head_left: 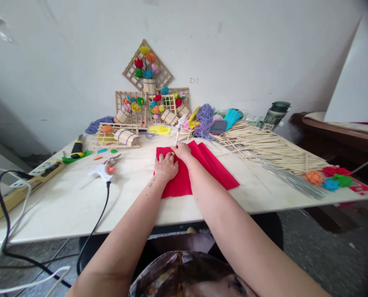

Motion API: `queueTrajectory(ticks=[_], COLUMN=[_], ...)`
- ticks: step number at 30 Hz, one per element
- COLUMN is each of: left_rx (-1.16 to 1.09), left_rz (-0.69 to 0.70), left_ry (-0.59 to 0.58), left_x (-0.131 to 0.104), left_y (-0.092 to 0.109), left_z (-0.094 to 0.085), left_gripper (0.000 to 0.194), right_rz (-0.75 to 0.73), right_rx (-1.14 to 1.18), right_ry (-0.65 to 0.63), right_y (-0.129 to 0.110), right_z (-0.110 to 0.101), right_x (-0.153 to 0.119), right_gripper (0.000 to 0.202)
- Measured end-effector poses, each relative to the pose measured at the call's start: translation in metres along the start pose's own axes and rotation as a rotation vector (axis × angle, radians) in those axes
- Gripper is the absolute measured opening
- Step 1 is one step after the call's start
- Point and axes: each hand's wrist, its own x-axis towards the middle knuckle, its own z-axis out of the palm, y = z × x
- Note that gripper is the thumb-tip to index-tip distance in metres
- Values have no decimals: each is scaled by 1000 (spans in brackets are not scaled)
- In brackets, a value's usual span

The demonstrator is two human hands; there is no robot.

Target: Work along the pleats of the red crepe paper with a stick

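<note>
A folded red sheet (179, 187) lies on the pale table in front of me, its right part spread in pleats. My left hand (166, 166) rests on its upper left part, fingers spread and pressing down. Near the sheet's top edge, my right hand (182, 152) is closed round a white pen (178, 134), which stands upright with its upper end showing above the fingers. A small yellow thing shows between the two hands. The pen's lower end is hidden by my right hand.
To the left are a glue gun (104, 171), a cutter (77, 149) and a power strip (44, 175). Wooden lattices with flowers (148, 70) lean at the back. Thin sticks (264, 150), metal wires (295, 181) and purple yarn (204, 117) lie to the right.
</note>
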Motion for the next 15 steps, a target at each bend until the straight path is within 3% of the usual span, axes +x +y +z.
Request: queueTrajectory(ticks=[15], left_rx=[14], left_rz=[3], left_ry=[-8], left_x=[1], left_y=[0], left_z=[0], left_gripper=[51], right_rz=[-35], right_rx=[24], right_ry=[30], right_y=[5], right_z=[3], right_x=[2], right_gripper=[37])
